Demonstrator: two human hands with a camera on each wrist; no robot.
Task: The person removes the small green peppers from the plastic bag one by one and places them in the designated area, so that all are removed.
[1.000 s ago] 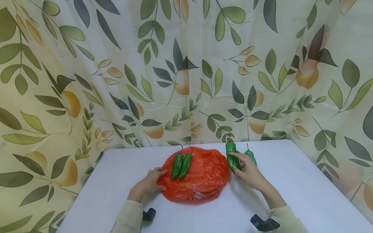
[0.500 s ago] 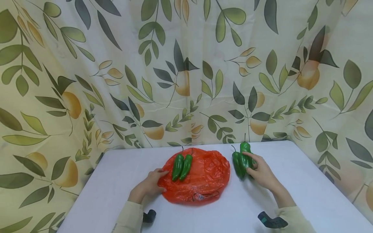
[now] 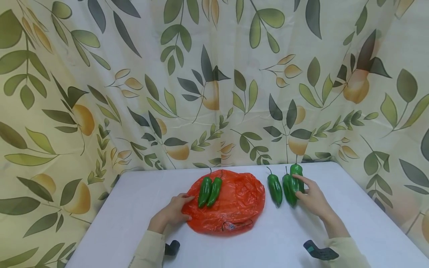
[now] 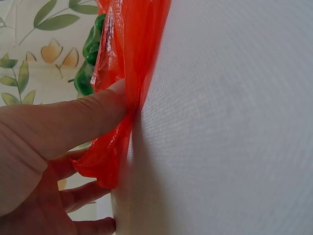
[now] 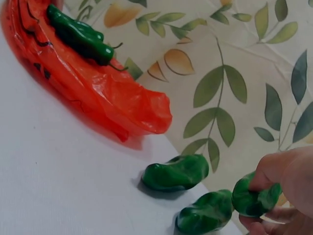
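My right hand (image 3: 312, 196) pinches a glossy green pepper (image 3: 296, 170) between thumb and fingers, stem pointing away. Left of it two more green peppers lie on the white table: one pepper (image 3: 287, 188) right beside the held one, another pepper (image 3: 275, 190) a little apart. The right wrist view shows the held pepper (image 5: 247, 198) end-on. My left hand (image 3: 172, 211) grips the left edge of a crumpled red plastic bag (image 3: 238, 208), thumb (image 4: 93, 107) pressed on its gathered edge. Two green peppers (image 3: 209, 191) lie side by side on the bag.
The white table (image 3: 124, 208) ends at a hanging curtain (image 3: 214, 93) with leaf and fruit print just behind the peppers. Black wrist devices show at both sleeves, one device (image 3: 172, 247) at the left and another device (image 3: 320, 251) at the right.
My right hand has carried its pepper rightward from beside the bag, past the two other peppers, to their right side. My left hand and the bag have stayed in place.
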